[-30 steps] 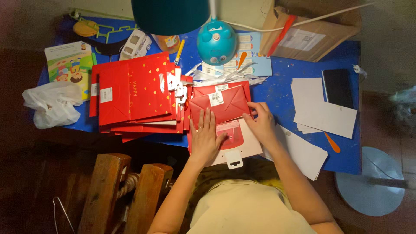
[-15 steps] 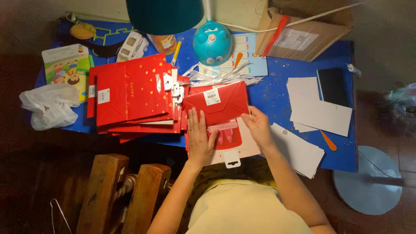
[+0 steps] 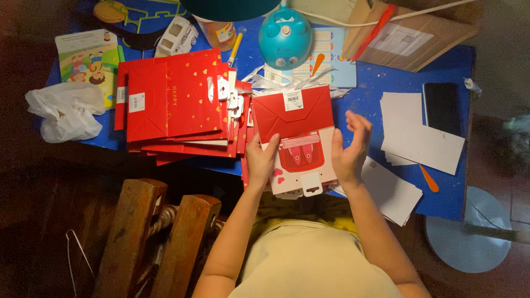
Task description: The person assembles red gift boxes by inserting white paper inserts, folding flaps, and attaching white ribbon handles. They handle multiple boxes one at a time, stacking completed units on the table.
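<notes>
you are folding a red paper bag (image 3: 292, 113), your left hand (image 3: 261, 159) pressing its edge flat, your right hand (image 3: 348, 152) spread open beside it, holding nothing; next, i think, comes pressing the fold down.

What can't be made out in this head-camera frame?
- Head view: left hand rests on the red folded bag; what lies beneath it is covered.
- Right hand is raised and motion-blurred; its fingers are indistinct.
- Teal lampshade, cut by the top edge, hides the table behind it.
- Bag stack: count unclear, edges overlap.
</notes>
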